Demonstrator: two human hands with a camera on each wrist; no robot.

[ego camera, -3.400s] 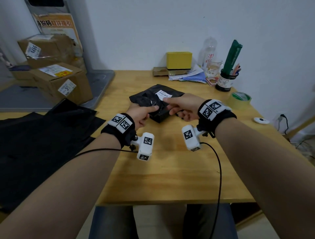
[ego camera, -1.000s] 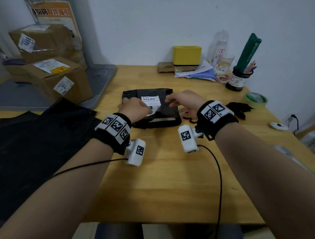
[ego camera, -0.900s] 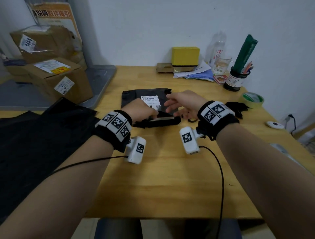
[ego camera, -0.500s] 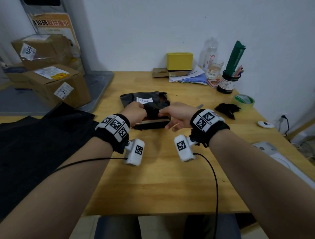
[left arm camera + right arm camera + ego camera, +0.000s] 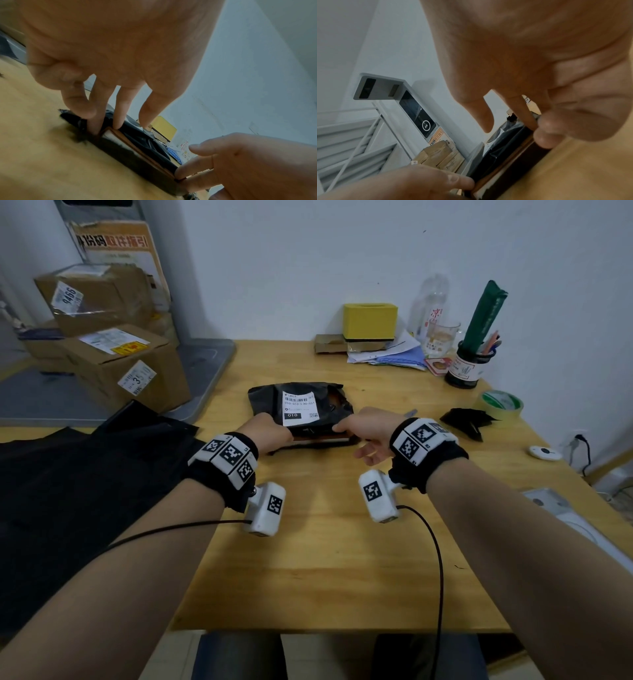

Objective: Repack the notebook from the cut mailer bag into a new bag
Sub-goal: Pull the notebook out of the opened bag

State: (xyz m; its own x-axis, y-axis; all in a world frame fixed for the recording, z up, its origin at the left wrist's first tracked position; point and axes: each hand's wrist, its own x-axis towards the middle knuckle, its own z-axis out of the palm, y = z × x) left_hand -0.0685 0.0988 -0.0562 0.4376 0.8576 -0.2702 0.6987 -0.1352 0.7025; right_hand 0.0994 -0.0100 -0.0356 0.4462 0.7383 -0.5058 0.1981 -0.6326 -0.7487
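Observation:
The cut black mailer bag (image 5: 267,400) with a white label lies flat mid-table, its open end toward me. The notebook (image 5: 322,442), brown-covered with white pages (image 5: 135,147), shows in that opening. My left hand (image 5: 286,436) pinches the bag's cut edge at the near left corner, fingers (image 5: 118,121) at the notebook's edge. Thumb (image 5: 544,136) and fingers of my right hand (image 5: 342,431) pinch the notebook's near right corner. New black bags (image 5: 85,474) are piled at the table's left.
A black cut-off strip (image 5: 462,422) and a green tape roll (image 5: 501,404) lie to the right. A yellow box (image 5: 370,320), papers, a glass and a pen pot (image 5: 466,368) line the back edge. Cardboard boxes (image 5: 130,364) stand at the far left.
The mailer has settled flat with its label facing up. Both hands have shifted to the corners of its near open end, where the notebook's edge shows.

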